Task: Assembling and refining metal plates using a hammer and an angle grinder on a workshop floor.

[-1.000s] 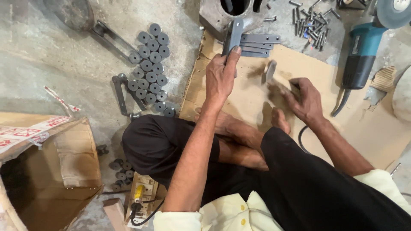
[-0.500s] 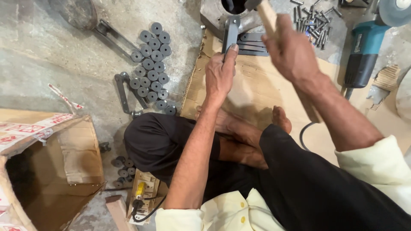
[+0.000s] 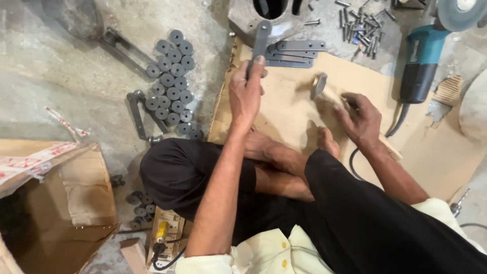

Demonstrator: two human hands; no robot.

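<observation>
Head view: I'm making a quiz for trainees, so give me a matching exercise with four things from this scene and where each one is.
Things:
1. flat metal bar
2. hammer
3. angle grinder
4. round metal discs

Places:
A. lying on the floor at the upper right, beside the cardboard sheet
B. gripped in the left hand
C. laid out in rows on the floor left of the cardboard sheet
D. in the right hand, head low over the cardboard

Pairs: 1-B, 2-D, 3-A, 4-C

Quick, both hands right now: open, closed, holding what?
Left hand: closed on a flat metal bar, standing it up on the cardboard.
Right hand: closed on a hammer by its wooden handle.
</observation>
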